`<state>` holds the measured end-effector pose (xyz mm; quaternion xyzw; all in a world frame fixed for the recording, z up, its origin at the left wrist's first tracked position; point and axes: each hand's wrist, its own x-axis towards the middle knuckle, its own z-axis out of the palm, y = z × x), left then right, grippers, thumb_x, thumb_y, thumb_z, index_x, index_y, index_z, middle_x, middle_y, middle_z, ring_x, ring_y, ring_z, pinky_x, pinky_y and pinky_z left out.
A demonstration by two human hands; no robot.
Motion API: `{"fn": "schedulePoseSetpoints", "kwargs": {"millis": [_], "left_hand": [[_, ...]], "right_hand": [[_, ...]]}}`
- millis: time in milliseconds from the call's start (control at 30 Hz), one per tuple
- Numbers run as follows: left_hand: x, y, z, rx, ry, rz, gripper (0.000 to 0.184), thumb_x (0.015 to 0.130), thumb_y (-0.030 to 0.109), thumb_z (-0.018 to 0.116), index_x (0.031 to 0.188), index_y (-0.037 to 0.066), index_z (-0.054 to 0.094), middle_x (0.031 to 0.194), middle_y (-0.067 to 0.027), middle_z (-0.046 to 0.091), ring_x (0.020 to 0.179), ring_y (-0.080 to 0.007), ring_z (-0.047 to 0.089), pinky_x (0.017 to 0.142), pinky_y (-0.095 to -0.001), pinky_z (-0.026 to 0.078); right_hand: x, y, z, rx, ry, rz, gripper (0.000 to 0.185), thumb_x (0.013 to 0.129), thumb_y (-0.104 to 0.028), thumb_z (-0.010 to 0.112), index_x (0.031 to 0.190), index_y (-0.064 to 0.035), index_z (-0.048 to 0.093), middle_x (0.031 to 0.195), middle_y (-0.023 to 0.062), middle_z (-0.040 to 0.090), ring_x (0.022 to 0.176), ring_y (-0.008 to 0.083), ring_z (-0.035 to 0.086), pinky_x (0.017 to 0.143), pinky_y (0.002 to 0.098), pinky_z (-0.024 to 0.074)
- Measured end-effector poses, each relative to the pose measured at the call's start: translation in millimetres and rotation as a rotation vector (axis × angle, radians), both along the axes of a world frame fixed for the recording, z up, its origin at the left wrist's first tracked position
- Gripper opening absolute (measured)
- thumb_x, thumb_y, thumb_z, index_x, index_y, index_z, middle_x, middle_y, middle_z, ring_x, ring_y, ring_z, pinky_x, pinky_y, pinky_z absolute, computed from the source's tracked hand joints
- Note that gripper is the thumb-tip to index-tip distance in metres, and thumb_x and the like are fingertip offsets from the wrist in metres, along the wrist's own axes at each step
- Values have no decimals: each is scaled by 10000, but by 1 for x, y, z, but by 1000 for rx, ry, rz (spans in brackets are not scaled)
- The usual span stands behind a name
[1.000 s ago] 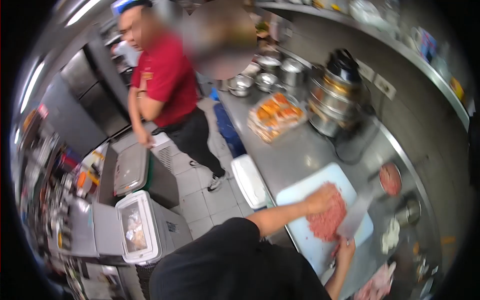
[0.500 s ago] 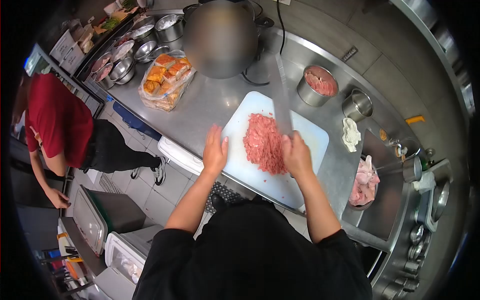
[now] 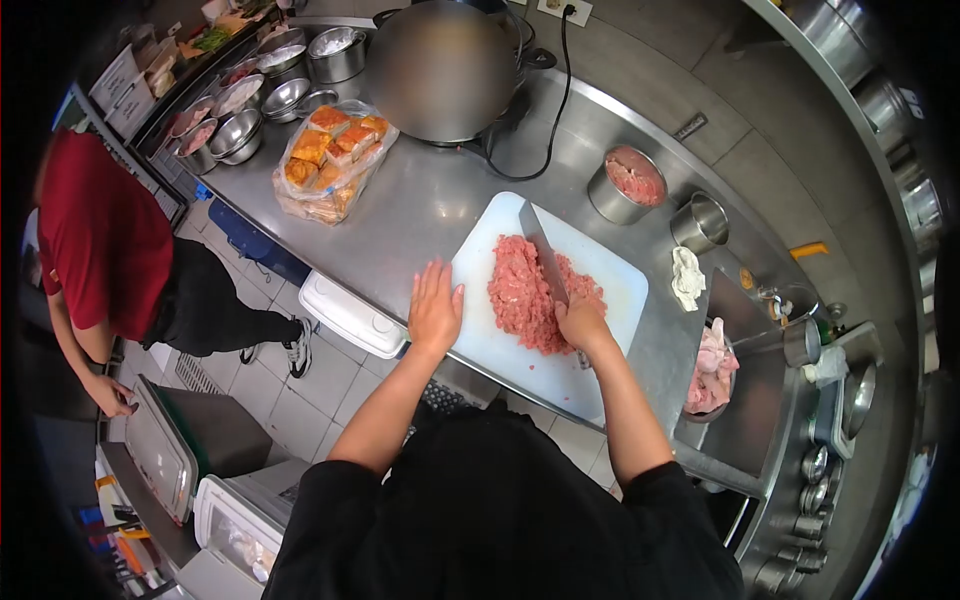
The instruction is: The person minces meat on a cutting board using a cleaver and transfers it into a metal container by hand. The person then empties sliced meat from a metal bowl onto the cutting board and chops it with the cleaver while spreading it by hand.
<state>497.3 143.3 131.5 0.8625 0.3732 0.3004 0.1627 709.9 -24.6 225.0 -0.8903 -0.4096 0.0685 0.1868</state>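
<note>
My right hand (image 3: 582,328) is closed round the handle of a long kitchen knife (image 3: 543,250). Its blade lies down in a heap of chopped pink meat (image 3: 520,295), pointing away from me. The heap sits in the middle of a white cutting board (image 3: 620,340). My left hand (image 3: 436,308) rests at the board's left edge, fingers stretched out and holding nothing. Whether its palm presses on the board or only on the counter edge, I cannot tell.
Behind the board stand a metal pot of meat (image 3: 634,185) and another metal pot (image 3: 700,222), near a white cloth (image 3: 687,278). Raw meat (image 3: 712,370) fills a bowl by the sink at right. Bagged orange-topped blocks (image 3: 335,150) lie left. A person in red (image 3: 105,230) stands at left.
The knife has come down from a raised, blurred position into the meat. My right hand moved slightly down and left with it. My left hand's fingers spread a little more.
</note>
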Motion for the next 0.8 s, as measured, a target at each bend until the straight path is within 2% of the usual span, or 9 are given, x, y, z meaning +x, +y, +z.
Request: {"fn": "schedulePoseSetpoints", "kwargs": {"millis": [67,233,267,333,400,567,600,667,800], "left_hand": [[-1,1,-3,-1,39,-7,452,1039,282,561,1389,-3,566,1484,-224,532,1435,-369,452,1245,-509,271],[-1,0,0,-4,37,-18,435,1037,293,568,1366,8,586,1443,-213,571,1399,-371,494,1235,-519,281],[-1,-1,1,2,34,-18,431,1037,295,570,1359,10,591,1433,-210,579,1388,-372,505,1232,-521,284],[-1,1,-3,13,34,-16,427,1037,294,571,1356,11,594,1430,-209,580,1386,-371,507,1231,-521,287],[2,2,-3,25,32,-12,424,1037,293,572,1353,11,597,1427,-209,582,1384,-370,509,1230,-521,289],[-1,-1,3,16,38,-20,431,1040,307,566,1357,17,594,1415,-212,586,1373,-373,516,1222,-526,296],[-1,0,2,22,39,-21,431,1040,307,566,1357,17,594,1415,-212,586,1373,-373,516,1222,-526,296],[1,0,-1,37,46,-16,428,1039,306,565,1355,19,597,1405,-215,588,1368,-378,516,1216,-537,299],[0,-1,-2,21,37,-17,420,1037,298,567,1350,20,601,1401,-216,591,1375,-374,509,1220,-536,294]], "right_hand": [[6,0,11,-237,175,48,410,1043,-323,487,1217,18,634,1069,329,700,1054,500,664,951,565,499],[-5,-4,41,109,218,-76,418,1046,-326,483,1226,25,621,1063,325,705,1049,471,680,930,539,519],[-5,-4,25,108,221,-79,418,1046,-326,483,1226,25,621,1063,325,705,1049,471,680,930,539,519],[0,-1,-8,-269,200,33,414,1046,-328,484,1220,21,622,1067,320,706,1062,481,672,943,539,512],[12,-3,-6,-256,167,30,418,1039,-330,490,1227,16,631,1076,315,706,1075,480,670,963,535,506],[-6,-1,29,127,224,-82,429,1028,-327,500,1230,23,644,1101,324,700,1074,475,672,978,532,504],[-7,0,25,134,225,-83,429,1028,-327,500,1230,23,644,1101,324,700,1074,475,672,978,532,504],[-3,2,7,-280,309,6,421,1030,-306,492,1231,35,635,1092,327,700,1068,489,666,976,538,502],[7,-2,24,-118,215,38,438,1031,-299,469,1241,53,624,1098,334,696,1052,480,676,968,538,507]]}}
